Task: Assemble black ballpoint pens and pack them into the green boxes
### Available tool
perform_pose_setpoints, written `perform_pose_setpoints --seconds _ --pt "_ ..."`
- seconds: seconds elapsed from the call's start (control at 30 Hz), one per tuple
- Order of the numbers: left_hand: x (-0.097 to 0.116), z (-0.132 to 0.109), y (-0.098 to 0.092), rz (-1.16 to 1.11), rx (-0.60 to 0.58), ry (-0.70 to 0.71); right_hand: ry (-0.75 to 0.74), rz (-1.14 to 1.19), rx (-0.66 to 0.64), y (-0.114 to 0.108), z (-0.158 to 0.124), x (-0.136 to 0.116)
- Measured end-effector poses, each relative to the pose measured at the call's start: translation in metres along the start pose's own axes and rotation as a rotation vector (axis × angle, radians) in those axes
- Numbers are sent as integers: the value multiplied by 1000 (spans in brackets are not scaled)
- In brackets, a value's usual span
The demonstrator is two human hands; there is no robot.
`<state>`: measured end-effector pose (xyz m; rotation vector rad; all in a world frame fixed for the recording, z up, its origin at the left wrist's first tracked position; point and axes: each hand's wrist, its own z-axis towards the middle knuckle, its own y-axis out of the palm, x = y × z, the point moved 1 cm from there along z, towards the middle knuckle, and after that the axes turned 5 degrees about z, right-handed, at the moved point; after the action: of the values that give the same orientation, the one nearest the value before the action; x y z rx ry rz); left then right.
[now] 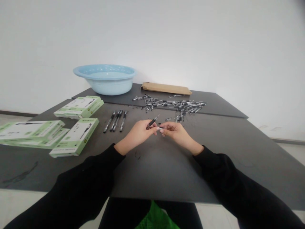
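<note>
Black pen (153, 121) clasped in the left grip (141, 131), the right grip (178, 133) best keeps its pinched small part (161, 128) steady.

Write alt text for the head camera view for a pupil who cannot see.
A person's left hand, holding a black-gripped pen, and right hand, pinching a small piece, are close together above a dark table. To their left lie four pens and green-and-white boxes; farther back, heaped pen parts, a brown package and a light blue basin.
</note>
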<state>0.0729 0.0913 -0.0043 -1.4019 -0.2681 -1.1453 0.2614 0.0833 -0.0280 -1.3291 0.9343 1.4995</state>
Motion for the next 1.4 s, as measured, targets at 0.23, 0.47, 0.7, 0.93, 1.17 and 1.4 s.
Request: perform_pose_setpoints --seconds 0.23,0.47,0.7,0.93,1.17,1.4 --pt "8 -2 -8 71 180 -14 232 431 -45 11 -7 -1" --pt "13 -2 -14 61 199 -11 350 596 -52 14 -11 -4" --pt "-6 7 -16 -8 282 -102 361 538 -12 1 -5 5" --pt "-38 13 -1 3 261 -199 344 403 1 -1 -3 18" --pt "-36 12 1 -115 95 -101 112 120 106 -14 1 1" --pt "-3 1 3 -185 -200 12 -103 -113 189 -24 -4 -35"
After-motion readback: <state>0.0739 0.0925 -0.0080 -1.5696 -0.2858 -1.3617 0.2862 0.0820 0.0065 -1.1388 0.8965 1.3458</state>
